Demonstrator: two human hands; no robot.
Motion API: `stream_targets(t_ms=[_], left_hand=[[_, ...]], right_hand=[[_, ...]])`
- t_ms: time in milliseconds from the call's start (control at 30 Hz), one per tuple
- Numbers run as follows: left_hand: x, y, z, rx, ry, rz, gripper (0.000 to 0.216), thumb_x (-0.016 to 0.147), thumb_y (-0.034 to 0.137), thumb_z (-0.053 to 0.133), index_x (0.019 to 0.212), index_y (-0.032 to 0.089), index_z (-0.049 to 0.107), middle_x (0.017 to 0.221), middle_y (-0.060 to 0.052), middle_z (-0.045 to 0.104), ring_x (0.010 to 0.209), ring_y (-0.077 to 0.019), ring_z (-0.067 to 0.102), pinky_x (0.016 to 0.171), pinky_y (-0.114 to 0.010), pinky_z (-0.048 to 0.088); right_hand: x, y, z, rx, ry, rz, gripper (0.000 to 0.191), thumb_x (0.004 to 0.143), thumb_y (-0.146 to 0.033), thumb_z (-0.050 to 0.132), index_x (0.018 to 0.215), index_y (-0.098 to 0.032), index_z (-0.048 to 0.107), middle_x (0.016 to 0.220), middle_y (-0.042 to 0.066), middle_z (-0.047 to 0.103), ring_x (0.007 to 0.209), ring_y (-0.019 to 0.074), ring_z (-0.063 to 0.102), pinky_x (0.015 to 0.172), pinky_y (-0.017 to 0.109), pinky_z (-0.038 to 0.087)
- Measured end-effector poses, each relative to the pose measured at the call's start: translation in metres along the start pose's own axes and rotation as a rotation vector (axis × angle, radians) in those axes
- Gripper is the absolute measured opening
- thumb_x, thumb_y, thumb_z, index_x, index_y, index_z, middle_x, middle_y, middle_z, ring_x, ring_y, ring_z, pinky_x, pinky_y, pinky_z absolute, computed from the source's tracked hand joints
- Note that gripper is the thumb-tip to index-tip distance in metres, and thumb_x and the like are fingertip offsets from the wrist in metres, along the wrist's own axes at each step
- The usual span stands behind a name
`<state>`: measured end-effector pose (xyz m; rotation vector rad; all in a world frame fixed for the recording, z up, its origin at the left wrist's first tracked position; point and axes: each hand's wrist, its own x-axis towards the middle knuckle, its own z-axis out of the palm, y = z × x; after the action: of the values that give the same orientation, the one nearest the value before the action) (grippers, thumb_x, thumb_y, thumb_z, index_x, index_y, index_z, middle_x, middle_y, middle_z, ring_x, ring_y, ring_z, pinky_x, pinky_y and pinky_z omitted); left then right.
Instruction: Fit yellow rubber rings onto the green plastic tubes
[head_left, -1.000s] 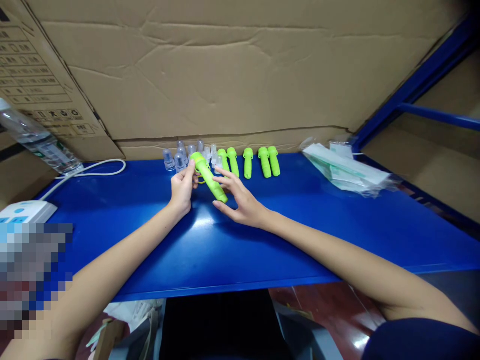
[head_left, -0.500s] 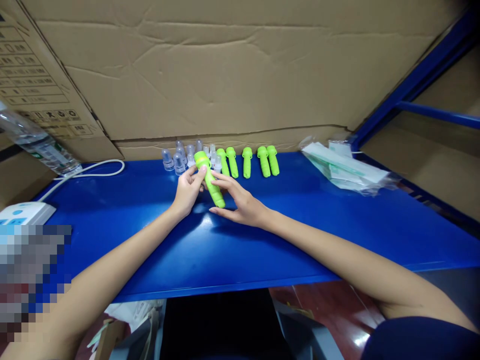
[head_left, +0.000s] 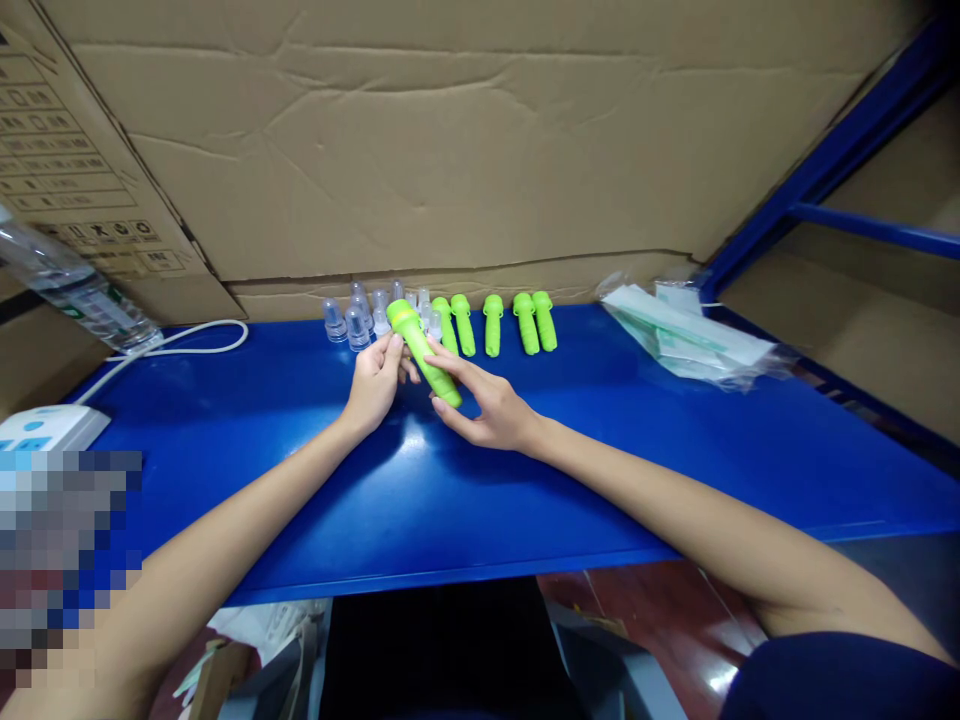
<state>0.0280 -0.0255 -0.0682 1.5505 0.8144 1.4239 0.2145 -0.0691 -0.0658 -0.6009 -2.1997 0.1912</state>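
A lime-green flashlight [head_left: 427, 362] is held tilted above the blue table, its wide ringed head up and to the left. My right hand [head_left: 487, 405] is closed around its narrow lower end, thumb below and fingers above. At the head end, my left hand [head_left: 376, 380] pinches it with thumb and fingertips, while its other fingers curl loosely underneath. Just behind lie several similar green flashlights [head_left: 493, 325] in a row. To their left, several clear plastic caps [head_left: 358, 328] stand in a cluster, partly hidden by the held flashlight and my left hand.
Plastic-wrapped white packets [head_left: 686, 330] lie at the back right. At the left are a water bottle [head_left: 82, 285], a white cable [head_left: 202, 338] and a power strip [head_left: 52, 430]. A cardboard sheet [head_left: 480, 150] walls off the back, and a blue metal frame [head_left: 825, 170] rises at the right.
The flashlight has turned a little, its lower end moving right and up. My right thumb has closed in on that end. My left thumb has slid back slightly from the body.
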Motion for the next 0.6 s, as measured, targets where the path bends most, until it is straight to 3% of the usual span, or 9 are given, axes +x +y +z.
stream_targets(t_ms=[367,500,600], left_hand=[[0.0022,-0.0023,0.0008,-0.008,0.057,-0.055,0.033,0.088,0.044,0.062,0.072,0.017,0.056,0.052,0.003,0.056,0.046,-0.0079,0.050,0.048,-0.020,0.039],[0.0025,-0.0021,0.0006,0.002,0.055,-0.038,0.033,0.088,0.046,0.063,0.076,0.016,0.057,0.052,0.003,0.055,0.045,-0.0083,0.051,0.047,-0.020,0.039],[0.0019,-0.0013,0.0006,0.039,0.055,-0.012,0.032,0.090,0.048,0.062,0.091,0.015,0.061,0.055,0.003,0.056,0.047,-0.0088,0.053,0.047,-0.019,0.038]], right_hand=[[-0.0006,0.0034,0.0034,-0.029,-0.042,-0.087,0.055,0.092,-0.015,0.052,0.145,-0.019,0.038,0.157,0.016,0.038,0.143,0.0240,0.043,0.114,0.039,0.044],[-0.0007,0.0031,0.0044,-0.063,-0.100,-0.024,0.066,0.093,-0.015,0.049,0.154,-0.020,0.026,0.160,0.015,0.034,0.145,0.0247,0.038,0.115,0.042,0.043],[-0.0020,0.0054,0.0076,-0.079,-0.094,0.072,0.074,0.094,-0.015,0.047,0.159,-0.017,0.012,0.161,0.018,0.030,0.146,0.0276,0.036,0.114,0.044,0.044]])
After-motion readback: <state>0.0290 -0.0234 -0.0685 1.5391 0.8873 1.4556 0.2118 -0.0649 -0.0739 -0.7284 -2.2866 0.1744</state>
